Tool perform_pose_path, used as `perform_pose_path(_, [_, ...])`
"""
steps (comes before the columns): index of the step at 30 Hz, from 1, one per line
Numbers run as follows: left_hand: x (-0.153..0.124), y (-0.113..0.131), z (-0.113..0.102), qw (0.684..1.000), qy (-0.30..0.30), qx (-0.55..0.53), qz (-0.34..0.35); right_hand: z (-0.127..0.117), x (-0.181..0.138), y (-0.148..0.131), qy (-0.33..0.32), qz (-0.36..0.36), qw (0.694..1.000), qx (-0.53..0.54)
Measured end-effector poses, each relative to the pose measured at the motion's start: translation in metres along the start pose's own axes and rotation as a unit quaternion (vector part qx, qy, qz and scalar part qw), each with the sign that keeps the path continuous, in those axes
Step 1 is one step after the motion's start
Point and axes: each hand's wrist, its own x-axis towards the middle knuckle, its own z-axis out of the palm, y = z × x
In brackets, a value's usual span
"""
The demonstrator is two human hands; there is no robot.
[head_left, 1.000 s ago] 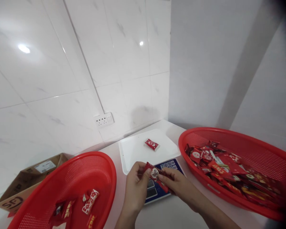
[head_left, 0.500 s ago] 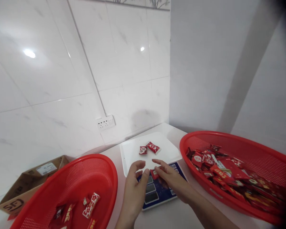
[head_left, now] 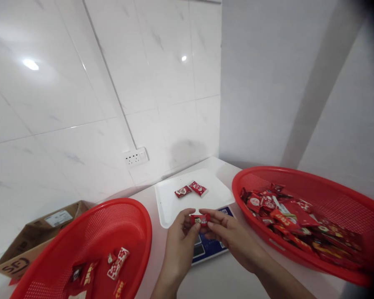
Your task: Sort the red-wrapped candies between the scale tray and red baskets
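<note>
A small red wrapped candy [head_left: 200, 219] is stretched between my two hands, held above the front of a weighing scale. My left hand [head_left: 181, 241] pinches its left end between thumb and fingers, and my right hand [head_left: 226, 232] pinches the right end. Beneath them shows the blue front panel [head_left: 212, 248] of the scale, partly covered by my hands. On the scale's white tray [head_left: 165, 203] lie two dark red candy packets, one on the left [head_left: 182, 191] and one on the right [head_left: 198, 188], close together.
To the right stands a red plastic basket [head_left: 299, 176] heaped with red candy packets [head_left: 286, 220]. Another red basket [head_left: 124, 207] at the left holds several packets, one white and red [head_left: 118, 263]. Behind it is a cardboard box [head_left: 40, 234]; a socket [head_left: 136, 157] sits on the tiled wall.
My left hand has come in and closed on the left end of the candy my right hand was holding. The left packet on the tray now lies stretched out lengthwise.
</note>
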Motion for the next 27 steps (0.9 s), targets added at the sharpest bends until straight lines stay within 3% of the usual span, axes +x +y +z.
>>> perform_pose_path(5, [0.001, 0.001, -0.001, 0.999, 0.037, 0.017, 0.016, -0.004, 0.008, 0.004, 0.003, -0.029, 0.992, -0.122])
perform_pose_path(10, [0.001, 0.007, -0.005, 0.992, 0.111, 0.048, 0.042, -0.008, 0.036, 0.008, 0.071, -0.045, 0.993, -0.089])
perform_pose_path(13, [0.002, 0.007, -0.008, 0.992, 0.105, 0.057, 0.04, -0.008, 0.042, 0.012, 0.103, -0.037, 0.988, -0.111])
perform_pose_path(17, [0.003, 0.005, -0.015, 0.993, 0.094, 0.069, 0.038, -0.017, 0.021, 0.01, 0.103, -0.041, 0.972, -0.209])
perform_pose_path(22, [0.004, 0.003, -0.018, 0.992, 0.095, 0.083, 0.025, -0.073, -0.02, -0.03, 0.144, -0.14, 0.92, -0.338])
perform_pose_path(27, [0.006, -0.001, -0.005, 0.993, 0.099, 0.057, 0.04, -0.146, -0.047, -0.062, 0.151, -0.044, 0.86, -0.485])
